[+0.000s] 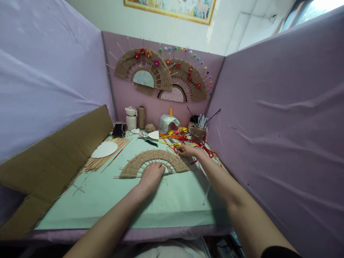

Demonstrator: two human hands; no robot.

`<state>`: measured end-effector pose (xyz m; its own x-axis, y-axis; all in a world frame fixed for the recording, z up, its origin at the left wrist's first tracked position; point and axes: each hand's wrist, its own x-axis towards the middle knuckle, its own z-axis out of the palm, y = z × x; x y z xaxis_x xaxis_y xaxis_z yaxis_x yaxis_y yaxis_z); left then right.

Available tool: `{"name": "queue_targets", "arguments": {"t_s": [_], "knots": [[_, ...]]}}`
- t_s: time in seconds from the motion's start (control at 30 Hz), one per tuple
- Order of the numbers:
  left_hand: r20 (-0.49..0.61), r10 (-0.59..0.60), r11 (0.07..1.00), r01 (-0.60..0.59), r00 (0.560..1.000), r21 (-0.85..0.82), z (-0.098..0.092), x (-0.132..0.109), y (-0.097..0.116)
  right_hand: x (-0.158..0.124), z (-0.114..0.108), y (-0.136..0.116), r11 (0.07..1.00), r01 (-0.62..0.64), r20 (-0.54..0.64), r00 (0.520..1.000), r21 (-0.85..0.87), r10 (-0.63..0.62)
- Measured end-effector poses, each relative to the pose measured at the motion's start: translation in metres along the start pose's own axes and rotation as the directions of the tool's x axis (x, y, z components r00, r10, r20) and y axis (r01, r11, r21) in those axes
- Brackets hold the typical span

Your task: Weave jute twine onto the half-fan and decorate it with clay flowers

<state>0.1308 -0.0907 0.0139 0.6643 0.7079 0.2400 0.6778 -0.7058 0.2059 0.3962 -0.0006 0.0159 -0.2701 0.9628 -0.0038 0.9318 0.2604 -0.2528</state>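
Observation:
A half-round fan woven of brown twine over thin sticks (153, 154) lies flat on the pale green table cover, its arch pointing away from me. My left hand (152, 175) is closed over the middle of its straight lower edge, covering part of the small light-blue half disc (168, 170). Most of the left fingertips are hidden. At the fan's upper right rim, my right hand (186, 150) has its fingers pinched together beside the stick ends. What they hold is too small to make out.
Green-handled pliers (151, 142) lie behind the fan. Tangled red and yellow pipe cleaners (193, 143) spread at right. Thin sticks (100, 162) and a white oval (104, 149) lie left, beside a cardboard panel (64, 154). Two decorated fans (122, 68) hang on the back panel.

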Motion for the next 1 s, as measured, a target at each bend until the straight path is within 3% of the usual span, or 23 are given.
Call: {"name": "queue_targets", "arguments": {"t_s": [0.2,0.5,0.73,0.87,1.0], "knots": [[0.033,0.02,0.995,-0.023,0.999,0.097,0.007,-0.008,-0.011,0.005,0.006,0.022,0.995,-0.086,0.017,0.996,-0.059,0.087],[0.086,0.036,0.978,-0.053,0.996,0.202,0.007,-0.009,-0.011,0.002,0.005,0.07,0.939,-0.318,-0.08,0.948,-0.131,0.309],[0.083,0.036,0.986,-0.049,0.996,0.159,-0.001,-0.004,-0.009,0.002,-0.016,0.066,0.954,-0.291,-0.15,0.949,-0.075,0.278],[0.063,0.056,0.99,-0.064,0.996,0.125,-0.001,0.012,0.002,0.009,-0.032,0.063,0.932,-0.36,-0.274,0.901,-0.036,0.337],[0.05,0.168,0.983,-0.171,0.984,0.072,0.007,0.028,0.02,0.031,-0.037,0.061,0.901,-0.434,-0.365,0.837,0.011,0.408]]}}
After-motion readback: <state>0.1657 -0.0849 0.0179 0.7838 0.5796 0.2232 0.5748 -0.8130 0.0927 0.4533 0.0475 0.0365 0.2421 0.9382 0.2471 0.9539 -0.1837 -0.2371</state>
